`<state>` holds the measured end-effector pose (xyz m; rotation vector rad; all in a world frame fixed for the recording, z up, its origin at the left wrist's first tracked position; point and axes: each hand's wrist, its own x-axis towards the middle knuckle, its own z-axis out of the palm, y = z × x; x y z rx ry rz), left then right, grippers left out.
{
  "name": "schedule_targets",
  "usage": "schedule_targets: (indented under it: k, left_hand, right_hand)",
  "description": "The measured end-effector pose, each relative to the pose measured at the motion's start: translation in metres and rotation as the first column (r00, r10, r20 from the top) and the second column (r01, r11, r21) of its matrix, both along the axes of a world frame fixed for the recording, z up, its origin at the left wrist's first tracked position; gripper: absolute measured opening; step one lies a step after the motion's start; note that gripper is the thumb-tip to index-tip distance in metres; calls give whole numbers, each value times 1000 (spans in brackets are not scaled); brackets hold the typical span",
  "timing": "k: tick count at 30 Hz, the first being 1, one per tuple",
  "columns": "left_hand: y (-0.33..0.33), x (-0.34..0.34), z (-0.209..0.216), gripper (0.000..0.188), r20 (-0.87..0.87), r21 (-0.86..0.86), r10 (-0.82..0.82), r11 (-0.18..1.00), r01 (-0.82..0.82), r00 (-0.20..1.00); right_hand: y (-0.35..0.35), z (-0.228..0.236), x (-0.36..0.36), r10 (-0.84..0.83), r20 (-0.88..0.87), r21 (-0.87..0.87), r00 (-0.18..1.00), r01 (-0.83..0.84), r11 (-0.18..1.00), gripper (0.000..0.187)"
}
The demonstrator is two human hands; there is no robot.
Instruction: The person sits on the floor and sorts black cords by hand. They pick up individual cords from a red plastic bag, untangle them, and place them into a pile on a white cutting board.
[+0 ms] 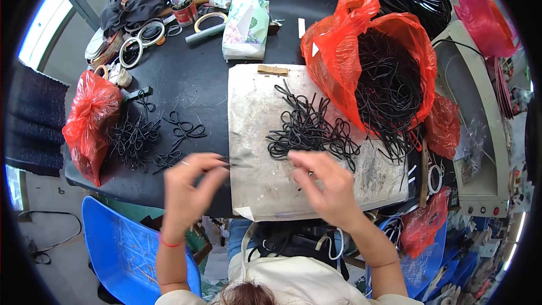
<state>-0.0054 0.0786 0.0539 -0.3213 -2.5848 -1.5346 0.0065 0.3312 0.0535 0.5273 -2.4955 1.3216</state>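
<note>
Red wristband (pixel 170 243), cream short sleeves

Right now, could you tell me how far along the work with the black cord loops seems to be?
Done, it seems: a small batch of black loops lies on the dark table to the left. In hand: the left hand and right hand hold one black strand over the worn pad. Left: a loose cord pile and the red bag full of cords, so most remains.

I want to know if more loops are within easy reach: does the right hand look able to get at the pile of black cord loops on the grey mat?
Probably yes: the right hand is at the near edge of the loop pile, with nothing between them.
</note>
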Motion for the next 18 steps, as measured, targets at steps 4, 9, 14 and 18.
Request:
schedule_targets:
  k: [4,9,14,18]
  left_hand:
    - [-41,-9,2,20,-290,-559,234,746,-363,928]
    - [36,-13,-17,20,-207,-320,-120,946,48,971]
    - [75,-21,-32,18,-270,-382,-238,916,123,933]
    - [66,-18,-46,17,-304,-368,-216,925,94,928]
  right_hand:
    - [-4,-2,-21,-71,-235,451,969,174,876,28]
    - [-1,-25,-24,-170,-262,361,950,260,896,21]
    - [1,-27,-20,-198,-190,250,962,242,938,14]
    - [4,-19,-18,-273,-67,81,960,278,957,13]
